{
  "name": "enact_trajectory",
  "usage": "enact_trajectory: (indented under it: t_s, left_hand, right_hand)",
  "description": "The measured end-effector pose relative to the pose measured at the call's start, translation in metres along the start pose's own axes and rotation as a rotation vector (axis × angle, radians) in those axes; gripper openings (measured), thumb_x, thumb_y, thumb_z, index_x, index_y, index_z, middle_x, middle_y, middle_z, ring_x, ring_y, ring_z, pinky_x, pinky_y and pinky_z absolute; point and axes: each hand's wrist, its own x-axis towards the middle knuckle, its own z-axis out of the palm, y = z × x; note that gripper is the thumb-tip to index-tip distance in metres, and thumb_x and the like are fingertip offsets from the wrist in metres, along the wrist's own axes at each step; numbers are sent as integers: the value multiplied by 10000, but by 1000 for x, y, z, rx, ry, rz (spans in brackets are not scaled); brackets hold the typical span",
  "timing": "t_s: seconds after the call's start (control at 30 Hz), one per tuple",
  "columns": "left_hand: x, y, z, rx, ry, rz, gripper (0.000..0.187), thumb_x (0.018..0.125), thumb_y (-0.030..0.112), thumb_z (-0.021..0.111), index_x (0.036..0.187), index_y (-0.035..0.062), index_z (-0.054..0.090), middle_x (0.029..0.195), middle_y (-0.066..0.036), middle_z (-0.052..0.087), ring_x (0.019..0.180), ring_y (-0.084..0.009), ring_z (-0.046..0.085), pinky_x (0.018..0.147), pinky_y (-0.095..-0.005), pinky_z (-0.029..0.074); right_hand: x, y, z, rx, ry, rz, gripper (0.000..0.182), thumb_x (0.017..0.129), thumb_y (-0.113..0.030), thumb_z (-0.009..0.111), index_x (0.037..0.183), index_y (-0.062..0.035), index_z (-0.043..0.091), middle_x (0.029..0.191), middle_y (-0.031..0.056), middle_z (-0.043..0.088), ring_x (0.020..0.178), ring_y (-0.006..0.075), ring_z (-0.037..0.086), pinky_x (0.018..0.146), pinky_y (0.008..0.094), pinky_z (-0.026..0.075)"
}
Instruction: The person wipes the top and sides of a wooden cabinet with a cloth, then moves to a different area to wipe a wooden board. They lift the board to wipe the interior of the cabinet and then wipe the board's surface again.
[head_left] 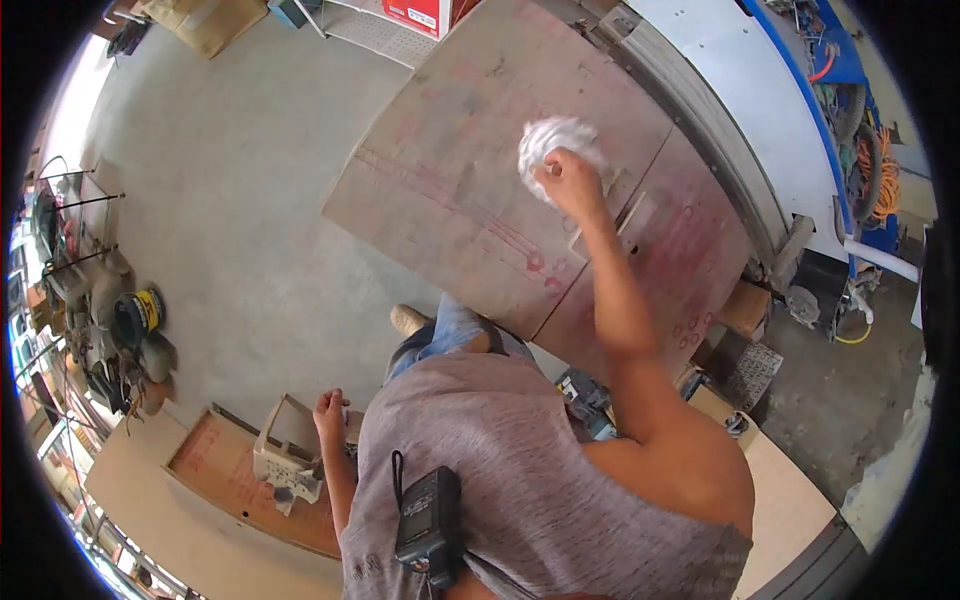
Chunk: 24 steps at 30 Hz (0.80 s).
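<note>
Right hand [567, 180]: clenched on white rag [553, 140], pressed to far board [480, 150].
Left hand [330, 410]: loosely curled, empty, near crate [283, 460].

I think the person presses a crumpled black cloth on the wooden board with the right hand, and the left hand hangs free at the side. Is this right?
Not quite: the cloth is white, not black, as the head view shows. The right hand does press it on the wooden board, and the left hand hangs free.

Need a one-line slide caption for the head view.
Right hand presses a white rag onto a plywood panel; left hand hangs free.
</note>
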Motion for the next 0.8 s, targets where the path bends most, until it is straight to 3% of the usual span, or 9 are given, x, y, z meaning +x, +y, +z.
enact_trajectory:
  t_s: [0.1, 0.23, 0.3, 0.33, 0.43, 0.5, 0.6, 0.77, 0.8]
  left_hand:
    - [5, -38, -5, 53, 5, 39, 198, 854, 224, 586, 847, 27, 602, 683, -23, 602, 567, -88, 528, 499, -260, 429]
    - [-6, -77, -11, 13, 62, 36, 190, 850, 196, 589, 843, 12, 635, 726, -33, 623, 676, -86, 548, 598, -249, 443]
    - [14, -125, -13, 34, 104, 65, 197, 850, 194, 592, 846, 7, 650, 739, -35, 631, 682, -87, 552, 607, -245, 446]
    - [27, -153, -20, -52, 44, 47, 204, 847, 201, 602, 852, 5, 661, 739, -35, 633, 691, -88, 554, 615, -245, 447]
    - [-14, -97, -17, 13, -8, 73, 214, 842, 211, 619, 860, 4, 671, 722, -31, 630, 695, -87, 551, 621, -246, 444]
    - [-22, -68, -5, -28, 30, -1, 207, 849, 217, 625, 814, 16, 661, 679, -19, 616, 642, -72, 521, 590, -242, 422]
    - [-29, -34, 5, 113, 131, 56, 190, 860, 206, 609, 786, 33, 638, 670, -12, 607, 584, -60, 488, 543, -241, 398]
    - [-42, 39, 25, -25, 106, -107, 181, 864, 212, 604, 850, 31, 608, 662, -28, 599, 487, -83, 481, 458, -228, 384]
    - [-37, 35, 22, -32, 78, -52, 188, 865, 220, 606, 856, 33, 603, 655, -29, 592, 479, -85, 486, 439, -226, 379]
  right_hand:
    - [-24, -5, 11, -171, 228, 195, 514, 777, -352, 658, 1203, -111, 505, 1082, 183, 564, 969, 350, 568, 769, 442, 482]
    - [-19, 1, 19, -291, 203, 275, 478, 791, -334, 642, 1194, -110, 516, 1020, 164, 566, 918, 348, 576, 762, 445, 486]
    - [6, 42, 23, -540, 298, 54, 458, 834, -354, 582, 1176, -61, 502, 926, 173, 573, 930, 351, 568, 723, 436, 500]
    - [31, 69, 25, -556, 331, 173, 418, 845, -340, 565, 1161, -69, 518, 930, 181, 584, 931, 349, 575, 718, 438, 501]
    - [103, 126, 10, -484, 503, 500, 349, 854, -328, 544, 1108, -88, 569, 934, 182, 621, 894, 347, 608, 710, 442, 502]
    - [140, 143, 3, -413, 637, 374, 319, 860, -324, 510, 1062, -86, 571, 961, 171, 612, 883, 336, 608, 668, 459, 503]
    - [180, 108, 35, -274, 491, 430, 314, 858, -301, 522, 1066, -73, 581, 962, 180, 635, 816, 356, 628, 684, 462, 498]
    - [90, -106, 108, -134, -41, -194, 444, 796, -478, 605, 1065, -125, 602, 895, 138, 637, 800, 317, 617, 717, 446, 487]
    - [63, -112, 155, 107, 227, -481, 402, 789, -469, 613, 1057, -170, 611, 896, 100, 644, 806, 296, 620, 715, 449, 495]
